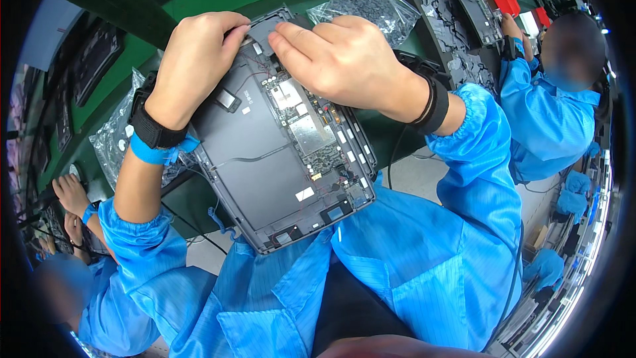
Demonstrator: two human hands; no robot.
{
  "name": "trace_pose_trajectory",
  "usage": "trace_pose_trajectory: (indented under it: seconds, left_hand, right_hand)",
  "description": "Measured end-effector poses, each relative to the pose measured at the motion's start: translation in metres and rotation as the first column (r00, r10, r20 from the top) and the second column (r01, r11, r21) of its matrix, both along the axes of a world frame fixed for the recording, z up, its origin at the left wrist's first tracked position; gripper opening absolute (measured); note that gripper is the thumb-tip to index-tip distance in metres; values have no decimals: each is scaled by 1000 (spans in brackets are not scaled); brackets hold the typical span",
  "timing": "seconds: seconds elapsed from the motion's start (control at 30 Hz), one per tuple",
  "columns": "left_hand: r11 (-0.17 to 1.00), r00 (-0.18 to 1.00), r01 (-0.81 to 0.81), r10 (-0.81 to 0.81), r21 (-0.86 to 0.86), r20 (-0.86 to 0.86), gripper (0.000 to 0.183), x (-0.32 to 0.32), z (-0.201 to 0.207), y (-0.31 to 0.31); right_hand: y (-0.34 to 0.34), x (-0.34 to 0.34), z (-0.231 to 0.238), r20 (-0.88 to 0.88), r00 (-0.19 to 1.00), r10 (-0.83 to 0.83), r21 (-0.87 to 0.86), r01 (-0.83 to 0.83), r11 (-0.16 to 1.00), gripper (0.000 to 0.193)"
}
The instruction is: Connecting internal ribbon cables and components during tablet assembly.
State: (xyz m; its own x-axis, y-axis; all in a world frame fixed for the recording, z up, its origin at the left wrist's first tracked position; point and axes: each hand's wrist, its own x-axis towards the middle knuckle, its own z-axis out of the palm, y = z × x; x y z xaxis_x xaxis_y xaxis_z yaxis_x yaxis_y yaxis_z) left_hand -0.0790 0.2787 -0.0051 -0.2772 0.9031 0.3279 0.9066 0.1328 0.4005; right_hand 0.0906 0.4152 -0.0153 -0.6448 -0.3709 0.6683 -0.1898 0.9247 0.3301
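Note:
An opened tablet housing [245, 152], grey and flat, lies tilted in front of me, its near end against my blue smock. A green-and-silver circuit board [308, 129] runs along its right side, and a thin dark cable crosses the inside. At the far left corner, my left hand [199, 59] is closed, thumb and forefinger pinched together at the edge. Opposite it, my right hand [344, 59] is closed too, fingertips pressed onto the dark far end. What either pinch holds is hidden by the fingers. A small black module [227, 100] sits inside, close to my left wrist.
Clear plastic bags [371, 10] of dark small parts lie beyond the housing, another bag [112, 149] to the left. A tray of grey parts [444, 26] stands at the far right. Co-workers in blue smocks [550, 119] sit on both sides. Red bins [505, 0] stand farther back.

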Motion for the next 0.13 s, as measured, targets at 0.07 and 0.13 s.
trace_pose_trajectory:
  seconds: [0.07,0.13]
  left_hand:
    - [1000,1000,8,-8,6,18,17,-1,0,1]
    - [999,999,11,-10,-35,34,18,2,5,1]
  right_hand:
    - [2,1,-3,8,998,-63,6,63,998,22]
    - [3,1,-4,100,990,-98,9,98,995,23]
